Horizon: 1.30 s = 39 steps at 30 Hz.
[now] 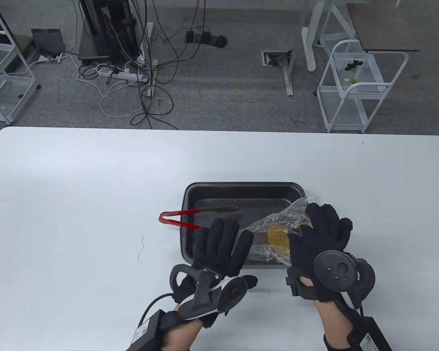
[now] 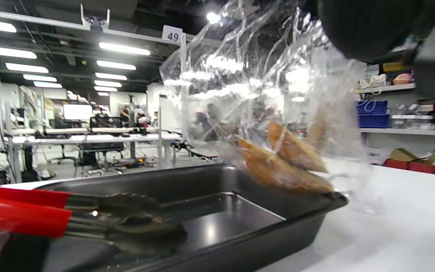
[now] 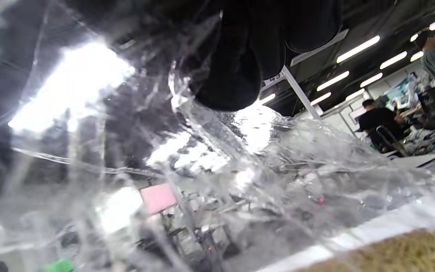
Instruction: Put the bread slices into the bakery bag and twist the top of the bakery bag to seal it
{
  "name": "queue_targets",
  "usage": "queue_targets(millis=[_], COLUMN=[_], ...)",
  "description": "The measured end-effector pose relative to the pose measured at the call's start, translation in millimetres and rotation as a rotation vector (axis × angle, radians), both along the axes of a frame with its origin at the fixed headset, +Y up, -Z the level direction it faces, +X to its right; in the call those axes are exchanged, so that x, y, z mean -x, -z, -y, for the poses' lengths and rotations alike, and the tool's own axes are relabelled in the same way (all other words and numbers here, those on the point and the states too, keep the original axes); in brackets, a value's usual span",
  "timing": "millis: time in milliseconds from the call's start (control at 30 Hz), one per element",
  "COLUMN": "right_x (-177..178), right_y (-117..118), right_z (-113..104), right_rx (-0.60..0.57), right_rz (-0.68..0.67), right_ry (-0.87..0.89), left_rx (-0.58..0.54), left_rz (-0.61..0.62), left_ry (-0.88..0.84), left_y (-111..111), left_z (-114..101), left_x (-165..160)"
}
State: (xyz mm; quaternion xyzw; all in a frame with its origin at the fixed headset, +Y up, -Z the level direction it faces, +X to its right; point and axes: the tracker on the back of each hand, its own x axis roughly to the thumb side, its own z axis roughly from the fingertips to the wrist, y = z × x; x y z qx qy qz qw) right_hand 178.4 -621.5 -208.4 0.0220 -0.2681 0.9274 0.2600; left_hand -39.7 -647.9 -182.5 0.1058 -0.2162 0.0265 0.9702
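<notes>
Where right hand (image 1: 322,234) grips bag (image 1: 278,226), top hidden.

1. The table view is bright and evenly lit from overhead; the white bench (image 1: 77,190) looks slightly bluish and carries only soft, short shadows under the hands and beside the dark tray (image 1: 241,190).
2. That view is sharp throughout, with mild wide-angle bending towards its edges.
3. In the left wrist view, ceiling strip lights glare through the clear bag (image 2: 270,94), leaving white streaks on the film; the bread slices (image 2: 285,162) and red tongs (image 2: 21,209) are smeared with blur.
4. The right wrist view is the poorest: crinkled plastic fills it, blown-out highlights sit upper left, and nearly everything is out of focus.
</notes>
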Motion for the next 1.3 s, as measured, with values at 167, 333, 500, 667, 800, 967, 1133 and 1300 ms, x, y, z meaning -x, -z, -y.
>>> queue_targets(millis=[167, 333, 500, 667, 800, 967, 1133, 1300], right_x=[4.3, 2.2, 3.6, -5.3, -17.8, -38.9, -58.6, -35.9], right_y=[-7.3, -9.7, -11.1, -15.1, -24.5, -43.2, -42.4, -42.4], right_z=[-1.7, -5.4, -7.0, -21.0, -40.0, -64.1, -70.7, -68.4], right_rx=[0.006, 0.027, 0.05, 0.236, 0.353, 0.272, 0.133, 0.082], right_rz=[-0.002, -0.028, -0.034, -0.079, -0.332, -0.645, -0.758, -0.816], right_ry=[0.047, 0.082, 0.075, 0.012, -0.004, 0.149, 0.234, -0.018], left_rx=[0.003, -0.057, -0.075, -0.072, -0.034, -0.112, -0.159, -0.169], left_rz=[-0.015, -0.036, -0.029, -0.023, 0.025, 0.07, 0.101, 0.121], left_ry=[-0.025, -0.043, -0.086, -0.068, -0.048, 0.181, 0.253, 0.238], left_y=[-0.5, -1.7, -6.1, -14.9, -22.5, -36.8, -41.5, -38.4], left_z=[3.5, 2.9, -0.7, -15.6, -44.2, -85.3, -114.9, -124.4], left_x=[-10.2, -13.1, -16.1, -4.9, 13.7, 26.9, 33.3, 30.6])
